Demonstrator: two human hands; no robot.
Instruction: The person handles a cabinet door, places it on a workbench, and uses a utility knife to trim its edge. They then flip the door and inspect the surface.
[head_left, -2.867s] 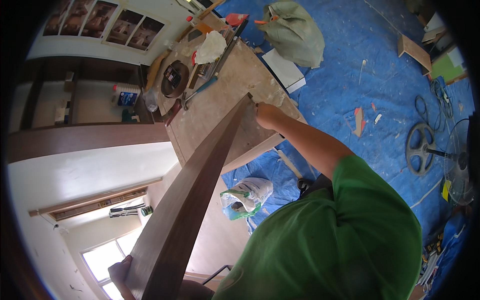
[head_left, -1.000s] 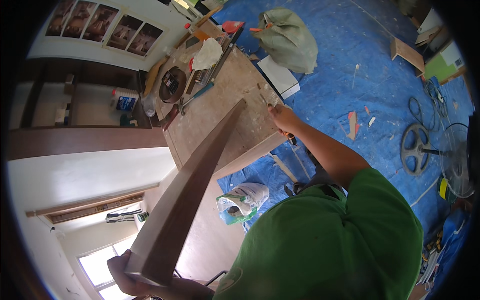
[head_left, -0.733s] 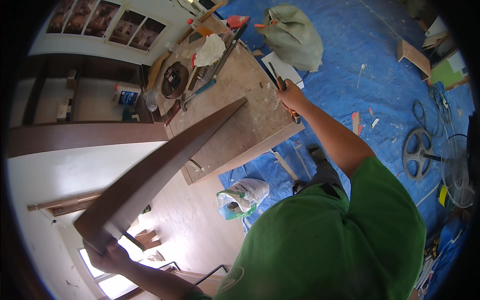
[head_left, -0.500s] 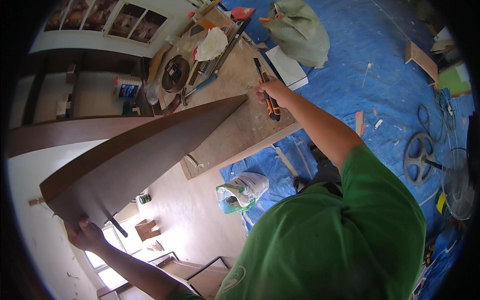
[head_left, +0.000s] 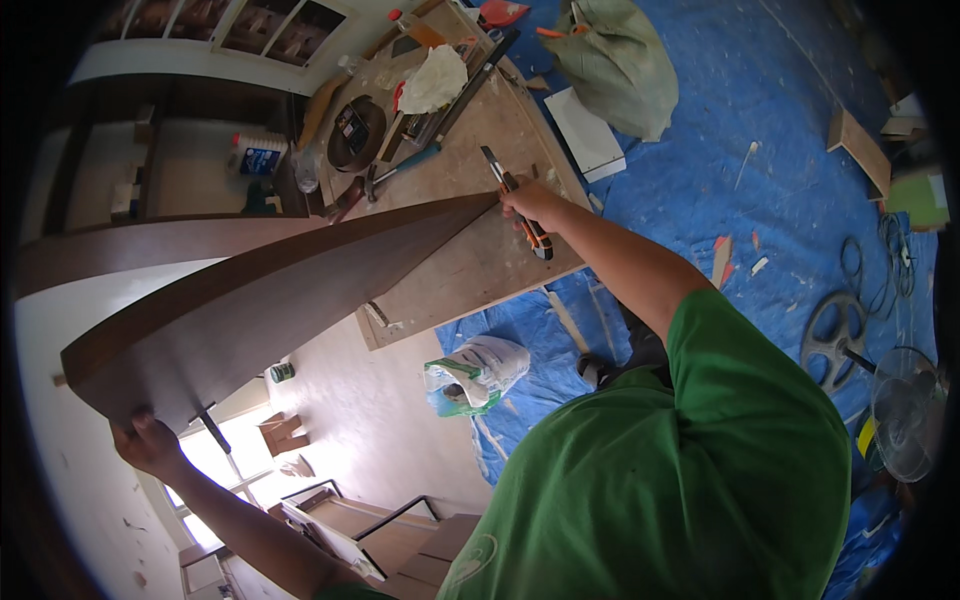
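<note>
While the long dark wooden board (head_left: 270, 300) hangs lifted across the left half of the frame, the work looks to be in its middle stretch: the board is off the desk (head_left: 480, 260) at its near end and only its far, narrow end reaches the desk top near the centre of the frame. Whatever trimming or fitting its edge needs does not show as finished; I cannot tell from this view whether any cut has been made.

At the lower left, the left hand (head_left: 150, 445) props the board's wide end from below, its grip curled around the lower corner. Near the upper centre, the right hand (head_left: 530, 205) has its grip pressed together around an orange-and-black utility knife (head_left: 515, 200), whose blade end points toward the upper part of the frame. That hand sits just beside the board's far tip, touching or nearly so.

So the board spans between the two hands, running from lower left up to centre. Behind the knife, on the desk, lie a hammer (head_left: 385, 180), a white rag (head_left: 432, 80) and a round dark tool (head_left: 357, 135). A blue tarp (head_left: 740, 120) covers the floor at right.
</note>
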